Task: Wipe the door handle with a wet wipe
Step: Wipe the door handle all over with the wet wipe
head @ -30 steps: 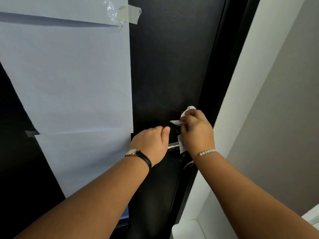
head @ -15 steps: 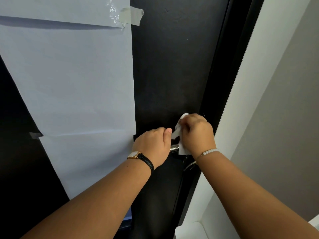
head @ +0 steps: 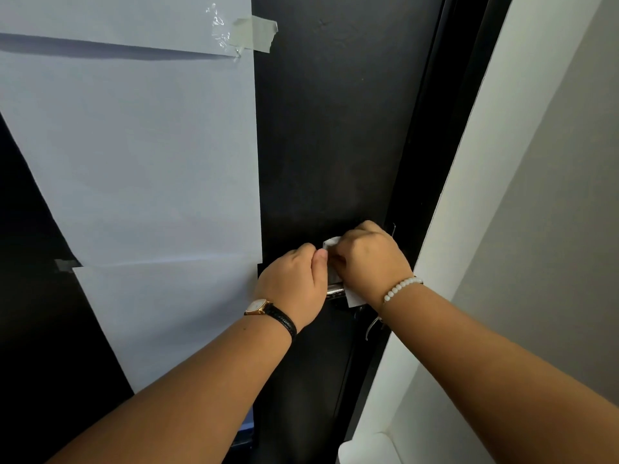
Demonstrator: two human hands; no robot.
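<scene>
On the black door (head: 335, 128), the left hand (head: 294, 283) clenches the horizontal metal door handle (head: 335, 290); the right hand (head: 371, 259) grasps a white wet wipe (head: 353, 299) around its right part.

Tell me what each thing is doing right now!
Left hand: closed around the door handle.
Right hand: clutching the wet wipe.
Wet wipe: crumpled, pressed at the handle.
Door handle: mostly covered by hands.
Paper sheets: taped to the door.
Door: looks shut.

Door handle (head: 335, 291) mostly hidden under both hands; wet wipe (head: 352, 299) largely buried in right hand (head: 370, 259).
</scene>
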